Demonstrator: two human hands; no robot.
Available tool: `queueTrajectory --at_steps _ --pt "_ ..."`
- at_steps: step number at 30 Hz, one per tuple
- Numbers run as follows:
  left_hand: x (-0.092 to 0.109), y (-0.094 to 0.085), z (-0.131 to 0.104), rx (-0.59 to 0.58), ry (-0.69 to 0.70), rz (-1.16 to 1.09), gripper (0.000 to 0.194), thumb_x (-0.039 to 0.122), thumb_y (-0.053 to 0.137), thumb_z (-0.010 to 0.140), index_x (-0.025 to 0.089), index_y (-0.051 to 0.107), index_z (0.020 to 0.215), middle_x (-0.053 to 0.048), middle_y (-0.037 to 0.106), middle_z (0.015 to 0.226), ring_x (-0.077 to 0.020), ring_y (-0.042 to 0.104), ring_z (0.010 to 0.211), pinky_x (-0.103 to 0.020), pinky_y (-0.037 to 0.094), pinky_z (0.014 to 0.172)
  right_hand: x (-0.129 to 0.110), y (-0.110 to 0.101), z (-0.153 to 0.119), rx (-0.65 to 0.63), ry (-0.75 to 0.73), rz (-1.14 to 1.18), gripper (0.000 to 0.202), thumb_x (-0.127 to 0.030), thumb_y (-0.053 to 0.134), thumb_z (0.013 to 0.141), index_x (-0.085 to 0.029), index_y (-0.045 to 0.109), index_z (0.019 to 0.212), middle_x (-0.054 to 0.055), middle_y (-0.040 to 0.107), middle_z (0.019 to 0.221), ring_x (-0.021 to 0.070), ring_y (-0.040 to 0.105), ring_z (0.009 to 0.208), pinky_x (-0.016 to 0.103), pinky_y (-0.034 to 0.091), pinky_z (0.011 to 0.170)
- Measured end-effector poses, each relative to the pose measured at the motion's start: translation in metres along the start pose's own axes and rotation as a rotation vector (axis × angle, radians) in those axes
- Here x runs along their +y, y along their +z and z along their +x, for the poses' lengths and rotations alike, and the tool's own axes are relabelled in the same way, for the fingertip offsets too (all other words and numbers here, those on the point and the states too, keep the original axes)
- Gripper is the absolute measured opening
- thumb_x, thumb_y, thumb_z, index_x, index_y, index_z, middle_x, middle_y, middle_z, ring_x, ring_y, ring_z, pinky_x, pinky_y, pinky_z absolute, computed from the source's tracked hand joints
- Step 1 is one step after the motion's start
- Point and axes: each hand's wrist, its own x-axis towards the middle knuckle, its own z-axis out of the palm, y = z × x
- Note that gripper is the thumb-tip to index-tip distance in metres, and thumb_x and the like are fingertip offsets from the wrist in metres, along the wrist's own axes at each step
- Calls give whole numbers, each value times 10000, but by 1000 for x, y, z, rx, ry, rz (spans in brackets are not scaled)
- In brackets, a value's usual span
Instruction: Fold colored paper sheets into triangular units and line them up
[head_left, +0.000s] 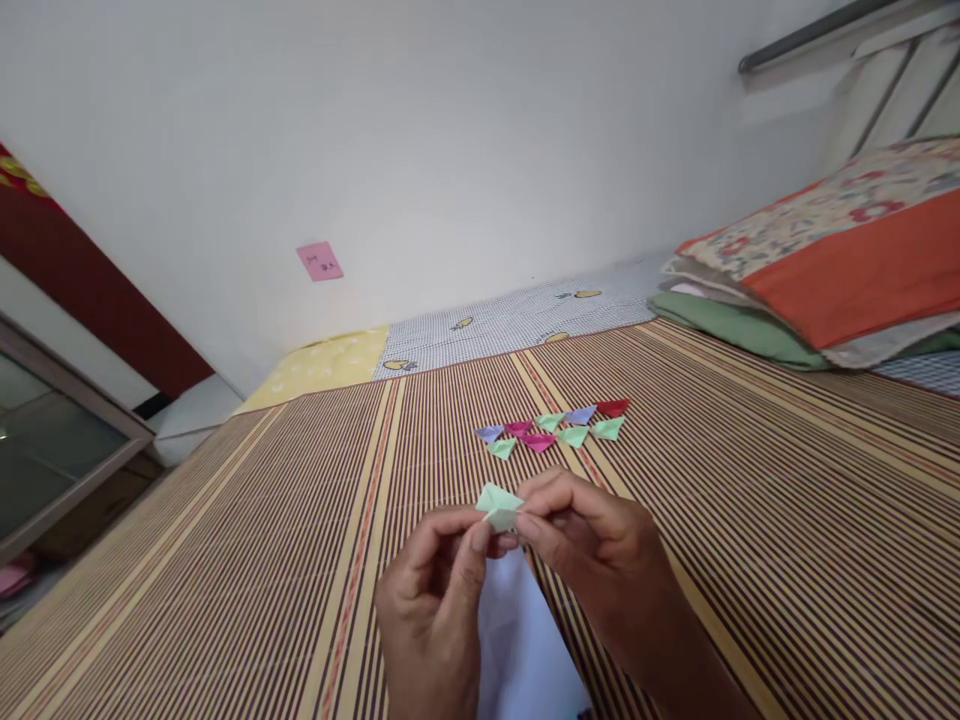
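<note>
A small folded piece of light green paper (498, 505) is held up between both hands, just above the striped mat (285, 530). My left hand (442, 590) pinches its lower left edge between thumb and fingers. On the other side, my right hand (592, 540) pinches the right corner. Beyond the hands, several small folded paper pieces lie in two rows on the mat, among them a red one (613, 407), a magenta one (538, 442) and a green one (501, 449). Beneath the hands lies a pale blue-white sheet (521, 640), partly hidden by them.
Folded bedding with an orange band (870, 265) is piled at the right. Checked cloth (487, 325) and yellow cloth (326, 362) run along the wall. A pink note (319, 261) is on the wall. A glass-fronted cabinet (56, 450) stands at the left.
</note>
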Motion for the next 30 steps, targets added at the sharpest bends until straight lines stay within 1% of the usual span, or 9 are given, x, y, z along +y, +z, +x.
queueTrajectory --at_steps 3,7,9,13,17,19,24,27,30 --pt "1 6 -5 110 -11 15 125 345 764 865 220 755 873 -24 765 809 -180 736 731 -255 597 683 3 0 0 -2 7 9 134 -217 676 927 -208 682 793 28 678 868 168 667 794 286 548 706" --pt "2 8 -7 155 -51 -33 140 328 788 840 229 730 922 -8 768 823 -163 733 716 -239 599 679 3 2 0 23 12 51 119 -218 694 916 -209 682 798 24 682 873 157 682 788 257 573 681" --pt "2 6 -6 130 -65 -36 164 325 793 838 224 730 951 -16 772 825 -168 735 717 -246 604 679 3 4 0 53 43 77 91 -230 705 908 -211 675 824 25 694 883 157 699 775 261 596 681" --pt "0 0 -2 28 -48 21 176 351 779 851 207 759 950 -38 773 780 -183 730 697 -254 601 648 4 5 -1 83 99 88 96 -264 726 897 -216 668 839 24 722 849 165 728 724 279 632 679" --pt "0 0 -1 61 -64 25 168 353 787 838 211 771 927 -31 766 755 -170 701 666 -242 581 630 3 7 -3 105 125 46 127 -303 717 906 -215 660 836 31 736 817 180 744 689 306 651 676" --pt "-1 0 0 49 -96 5 166 352 791 833 210 769 917 -30 769 753 -165 695 664 -239 578 634 2 7 -3 117 139 21 119 -313 721 902 -218 659 863 23 732 785 186 749 672 308 655 661" --pt "-4 -4 3 -40 -148 3 229 361 780 847 208 788 1017 -45 792 774 -173 706 662 -252 578 630 0 4 -3 63 164 -11 80 -292 693 924 -224 728 949 17 762 796 189 768 695 287 639 661" --pt "-5 -4 3 -98 -162 38 192 365 763 862 200 810 947 -56 795 762 -191 710 673 -265 568 625 0 0 -2 13 124 -102 108 -283 657 954 -227 749 947 27 776 836 198 764 757 299 609 690" --pt "-4 -2 1 -53 -147 50 164 363 753 870 215 815 908 -41 784 718 -189 699 662 -258 544 613 1 -1 -1 -4 9 -268 150 -255 608 986 -233 748 935 23 753 861 192 727 806 306 556 718"
